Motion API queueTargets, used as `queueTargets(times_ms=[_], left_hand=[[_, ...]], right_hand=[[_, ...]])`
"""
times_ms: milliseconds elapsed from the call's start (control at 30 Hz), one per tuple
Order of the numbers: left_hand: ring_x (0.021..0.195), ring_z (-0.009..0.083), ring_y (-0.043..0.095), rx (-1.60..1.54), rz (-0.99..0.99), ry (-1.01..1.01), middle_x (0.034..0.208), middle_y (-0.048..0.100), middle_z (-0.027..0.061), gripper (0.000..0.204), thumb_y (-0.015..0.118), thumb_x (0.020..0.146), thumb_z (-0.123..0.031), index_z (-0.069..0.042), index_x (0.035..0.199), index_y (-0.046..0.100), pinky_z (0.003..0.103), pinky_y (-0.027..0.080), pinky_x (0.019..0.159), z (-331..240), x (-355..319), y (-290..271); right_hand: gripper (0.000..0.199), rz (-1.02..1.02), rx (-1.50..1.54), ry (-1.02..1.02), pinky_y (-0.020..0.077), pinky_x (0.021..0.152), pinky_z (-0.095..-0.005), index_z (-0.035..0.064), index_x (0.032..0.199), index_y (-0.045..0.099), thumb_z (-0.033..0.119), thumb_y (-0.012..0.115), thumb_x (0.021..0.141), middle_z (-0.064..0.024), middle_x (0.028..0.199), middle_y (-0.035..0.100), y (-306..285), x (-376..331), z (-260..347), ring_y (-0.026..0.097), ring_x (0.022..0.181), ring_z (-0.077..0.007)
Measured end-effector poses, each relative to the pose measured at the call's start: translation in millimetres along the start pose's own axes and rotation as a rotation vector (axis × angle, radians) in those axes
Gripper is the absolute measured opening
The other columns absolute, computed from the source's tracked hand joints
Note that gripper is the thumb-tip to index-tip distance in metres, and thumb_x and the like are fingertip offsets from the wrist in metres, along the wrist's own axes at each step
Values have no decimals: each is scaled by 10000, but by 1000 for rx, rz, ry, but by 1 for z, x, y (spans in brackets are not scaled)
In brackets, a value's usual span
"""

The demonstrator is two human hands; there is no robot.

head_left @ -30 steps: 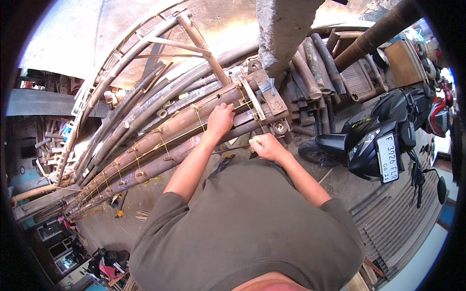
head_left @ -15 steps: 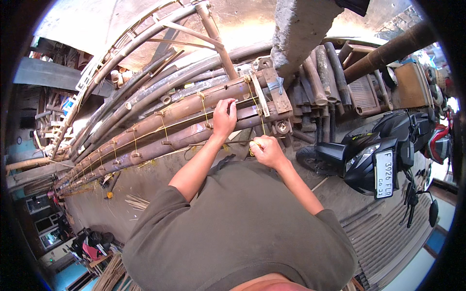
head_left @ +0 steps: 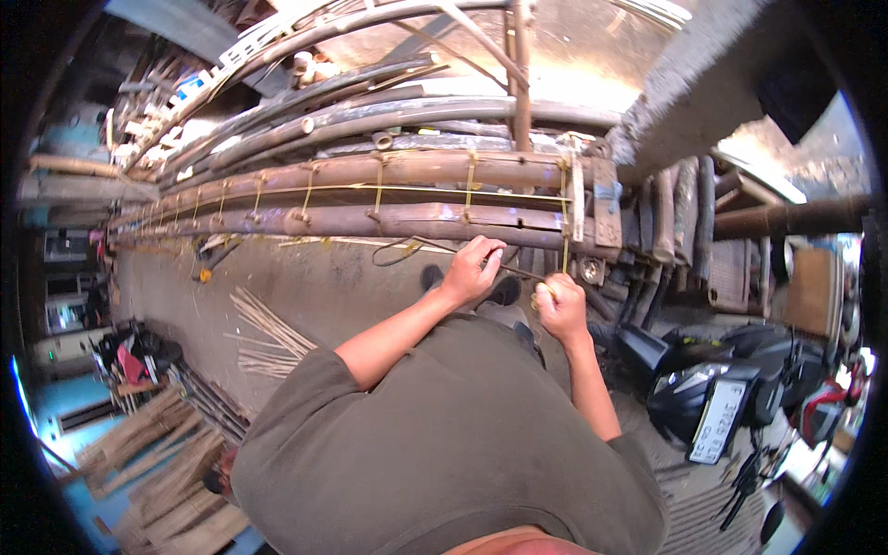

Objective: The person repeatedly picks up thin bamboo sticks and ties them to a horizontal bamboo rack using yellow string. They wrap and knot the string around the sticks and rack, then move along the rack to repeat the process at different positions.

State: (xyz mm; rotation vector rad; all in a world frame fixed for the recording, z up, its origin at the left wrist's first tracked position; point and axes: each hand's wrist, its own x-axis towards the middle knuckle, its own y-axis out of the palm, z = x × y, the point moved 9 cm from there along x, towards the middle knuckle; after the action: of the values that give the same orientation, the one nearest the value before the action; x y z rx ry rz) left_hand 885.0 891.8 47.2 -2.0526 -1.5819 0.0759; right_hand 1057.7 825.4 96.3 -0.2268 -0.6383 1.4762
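Note:
My right hand (head_left: pixel 561 307) is closed round a bunch of yellow string (head_left: pixel 536 298), and one strand rises taut from it to the right end of the near bamboo pole (head_left: pixel 425 220). A thin dark stick (head_left: pixel 520 271) runs from this hand leftward, past my left hand (head_left: pixel 474 268). The left fingers are curled in against the thumb, just below the pole; whether they grip the stick cannot be made out. Pegs line the near pole and the far bamboo pole (head_left: pixel 416 169), with yellow strands stretched between them.
A wooden end block (head_left: pixel 606 205) joins the poles at the right, beside a concrete pillar (head_left: pixel 689 83). Bamboo lengths (head_left: pixel 664 217) are stacked beyond it. A black motorcycle (head_left: pixel 689 398) stands at lower right. Thin sticks (head_left: pixel 268 333) lie on the floor at left.
My view has turned, so the poles now lie nearly level. My left hand has come down from between the poles to below the near one, closer to the stick. The right hand keeps the string.

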Motion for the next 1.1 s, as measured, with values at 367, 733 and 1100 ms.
queueTargets(times_ms=[367,733,1100], left_hand=[[834,317,652,-10,-177,-41,911,659,145,140,590,913,-99,-26,1013,656,372,515,738,29,-39,-107],[884,342,651,53,-266,-264,938,671,157,162,569,925,-133,-34,1009,667,413,513,774,126,-172,-280],[894,361,648,170,-633,-657,962,677,157,185,562,922,-171,-21,984,651,455,513,788,223,-360,-417]], right_hand=[[213,-329,-7,26,452,896,-393,-45,817,598,99,501,940,-167,937,583,17,0,28,563,900,-307],[408,-293,-214,462,454,878,-436,-84,1136,570,268,392,1034,-280,1074,619,183,-225,-235,580,980,-412],[450,824,-447,216,474,819,-429,1,1150,635,380,616,909,-174,987,652,407,-40,-241,601,898,-314]])
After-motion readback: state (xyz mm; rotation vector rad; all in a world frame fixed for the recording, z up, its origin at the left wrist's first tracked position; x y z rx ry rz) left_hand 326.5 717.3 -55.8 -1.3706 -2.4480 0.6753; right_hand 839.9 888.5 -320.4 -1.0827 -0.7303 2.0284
